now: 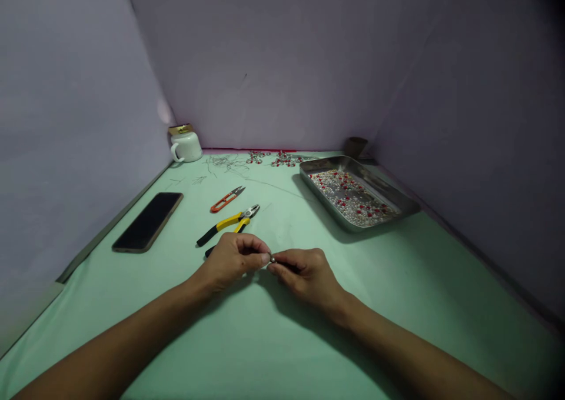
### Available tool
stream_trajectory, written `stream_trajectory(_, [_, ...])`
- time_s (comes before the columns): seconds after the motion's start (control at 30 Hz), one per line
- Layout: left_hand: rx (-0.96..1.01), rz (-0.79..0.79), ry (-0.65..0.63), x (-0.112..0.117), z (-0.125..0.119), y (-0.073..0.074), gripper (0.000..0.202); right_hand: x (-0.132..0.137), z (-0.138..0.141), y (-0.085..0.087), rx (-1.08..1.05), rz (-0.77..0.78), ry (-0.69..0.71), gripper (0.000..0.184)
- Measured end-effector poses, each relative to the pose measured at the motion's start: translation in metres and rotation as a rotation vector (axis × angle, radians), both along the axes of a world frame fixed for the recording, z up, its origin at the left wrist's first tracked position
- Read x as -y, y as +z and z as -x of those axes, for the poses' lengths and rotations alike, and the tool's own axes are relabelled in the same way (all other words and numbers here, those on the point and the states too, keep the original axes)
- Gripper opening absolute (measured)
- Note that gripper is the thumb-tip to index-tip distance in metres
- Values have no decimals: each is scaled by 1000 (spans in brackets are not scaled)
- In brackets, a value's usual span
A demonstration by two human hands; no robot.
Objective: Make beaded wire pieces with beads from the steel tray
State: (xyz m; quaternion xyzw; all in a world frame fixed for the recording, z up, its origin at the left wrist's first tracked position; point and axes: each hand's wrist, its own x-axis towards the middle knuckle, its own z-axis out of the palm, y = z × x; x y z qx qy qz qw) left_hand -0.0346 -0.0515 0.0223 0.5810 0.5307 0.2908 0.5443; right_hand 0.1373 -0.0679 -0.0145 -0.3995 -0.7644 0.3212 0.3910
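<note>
My left hand [233, 262] and my right hand [311, 276] meet tip to tip above the middle of the green cloth. Between their pinched thumbs and fingers shows a small shiny bead [272, 259]; whether wire runs through it is too small to tell. Just beyond my left hand lie pliers [229, 222] with yellow and black handles, one handle partly hidden by that hand. Orange thread snips [226, 200] rest a little farther back. To the right, a metal tray [339, 215] holds many loose red, white and clear beads [353, 200].
A dark-screened phone [149, 222] lies at the left. Thin wire pieces [225, 163] and red-and-clear bead clusters [285, 159] are spread along the back. A white mug [186, 147] stands in the back left corner, a brown cup [355, 146] at the back right. Pale walls enclose the table.
</note>
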Motion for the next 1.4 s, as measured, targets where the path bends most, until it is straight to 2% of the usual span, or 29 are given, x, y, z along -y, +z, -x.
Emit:
stream_trajectory(0.23, [3,-15,-6,-2,2,-5,20,0,-1,0,-15,-3,15,20])
stream_trajectory(0.43, [-2,-27,-20,-1,2,-4,16,1,0,2,-21,84,29,21])
stream_trajectory(0.53, [-4,-43,-55,0,2,1,13,2,2,5,-104,269,65,19])
stream_trajectory(0.67, [-7,-94,-161,2,3,11,10,1,3,9,-289,677,169,21])
stream_trajectory(0.77, [-5,-125,-217,3,3,15,7,0,1,8,-379,816,247,23])
stream_trajectory(0.87, [-15,-167,-242,3,3,16,7,-3,0,6,-422,861,310,25])
stream_trajectory(0.97, [-59,-230,-233,-1,4,15,9,-5,0,6,-448,881,301,28])
stream_trajectory(1.1, [-93,-297,-117,-5,7,15,13,-5,1,7,-468,893,245,31])
stream_trajectory(1.2, [-75,-351,-69,-5,7,16,12,-5,0,5,-515,903,256,30])
stream_trajectory(1.4, [-36,-480,-104,0,4,14,9,-6,-2,1,-607,939,327,26])
